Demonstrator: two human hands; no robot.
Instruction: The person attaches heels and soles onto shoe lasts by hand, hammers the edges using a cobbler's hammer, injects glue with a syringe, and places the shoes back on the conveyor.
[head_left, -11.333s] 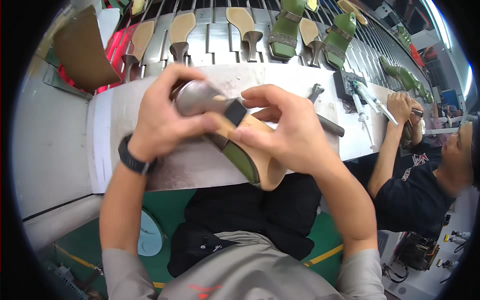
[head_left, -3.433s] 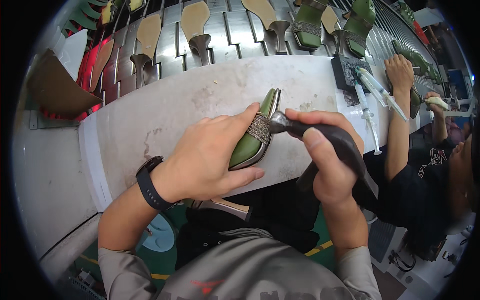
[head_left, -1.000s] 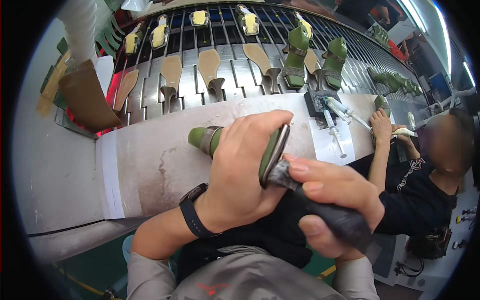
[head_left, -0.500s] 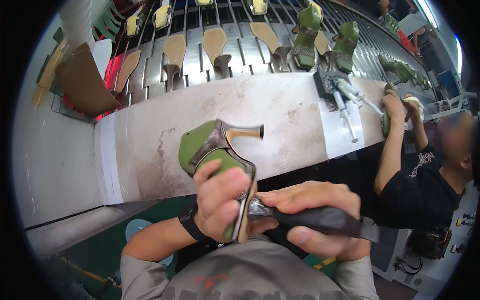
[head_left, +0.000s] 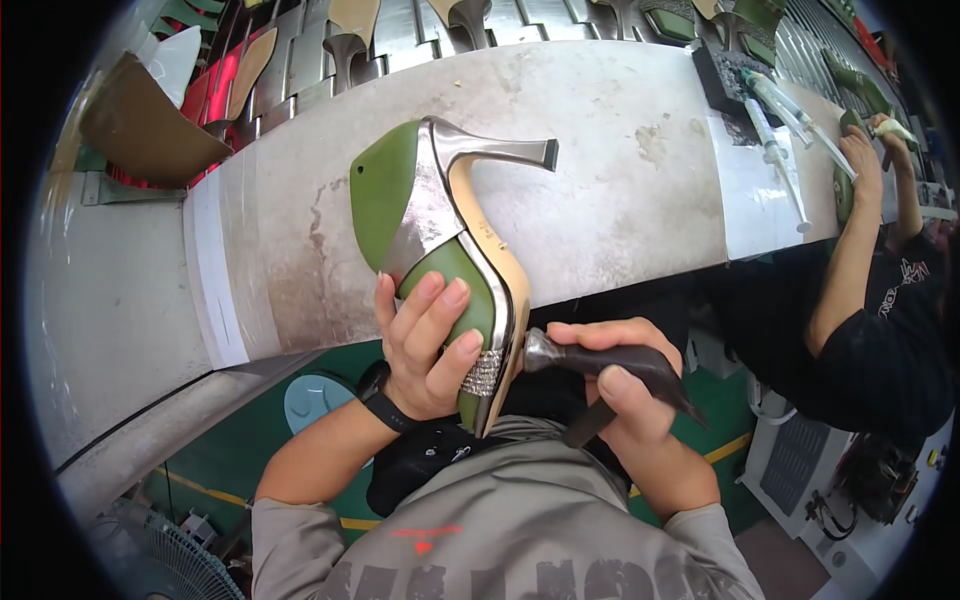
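A high-heeled sandal point(head_left: 437, 215) on a green shoe last point(head_left: 385, 200) is tilted on its side, its metallic heel pointing right over the worktable. It has shiny silver straps, a glittery toe strap and a tan sole. My left hand point(head_left: 425, 345) is closed round its front half, fingers over the green last. A dark hammer point(head_left: 625, 362) with a rounded metal face is gripped by its head in my right hand point(head_left: 640, 395). That face sits at the sole's edge near the toe; whether it touches, I cannot tell. A dark handle-like part points down toward my shirt.
The worktable point(head_left: 620, 200) spans the view. Syringes point(head_left: 775, 150) and a black block point(head_left: 725, 80) lie at its right. Beyond is a metal conveyor point(head_left: 300, 65) with soles and heels. A co-worker's arm point(head_left: 850, 240) is at the right, a brown board point(head_left: 150, 125) at the left.
My view has tilted downward. The sandal now shows more of its side and sole, and my left fingers have spread along it. The hammer has turned in my right hand, its handle-like part now visible.
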